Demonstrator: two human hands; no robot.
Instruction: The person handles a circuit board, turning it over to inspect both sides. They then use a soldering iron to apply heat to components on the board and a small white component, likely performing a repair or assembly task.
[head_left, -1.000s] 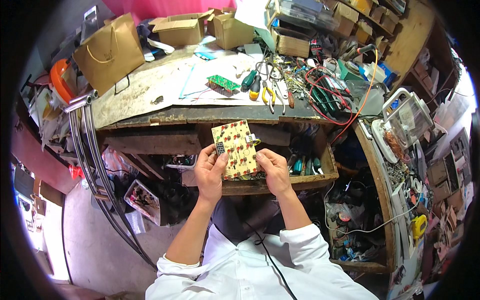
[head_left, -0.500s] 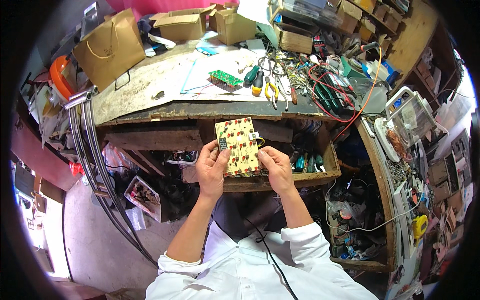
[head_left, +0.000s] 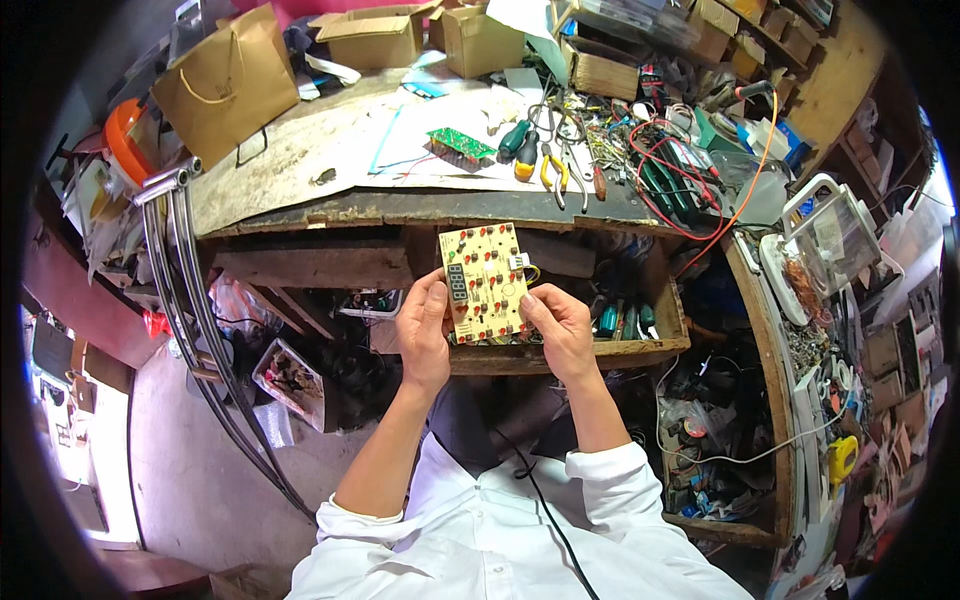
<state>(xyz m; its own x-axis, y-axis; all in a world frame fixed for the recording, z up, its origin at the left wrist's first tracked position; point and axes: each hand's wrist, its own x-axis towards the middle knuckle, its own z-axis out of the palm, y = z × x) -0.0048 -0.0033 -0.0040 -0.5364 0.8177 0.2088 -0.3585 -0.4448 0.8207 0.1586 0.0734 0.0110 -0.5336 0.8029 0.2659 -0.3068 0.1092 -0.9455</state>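
Observation:
I hold a pale yellow circuit board (head_left: 484, 295) upright in both hands, with red and black parts, a dark segment display (head_left: 458, 282) and a white connector with wires on its right side. My left hand (head_left: 425, 335) grips the lower left edge, thumb bent along it. My right hand (head_left: 558, 330) grips the lower right edge with the thumb on the face. Behind the board is an open wooden drawer (head_left: 640, 347) holding green-handled tools. On the bench (head_left: 275, 195) above lie a green circuit board (head_left: 460, 143), screwdrivers (head_left: 515, 138) and yellow-handled pliers (head_left: 555, 170).
Cardboard boxes (head_left: 480, 40) and a paper bag (head_left: 225, 75) stand at the back. Red and orange leads trail among clutter at the bench's right. Bent metal tubes (head_left: 175, 250) stand at the left; a cluttered side shelf (head_left: 775, 400) is at the right.
The board and both my hands have shifted slightly up and to the right. My left thumb has moved leftward off the display, which now shows more fully.

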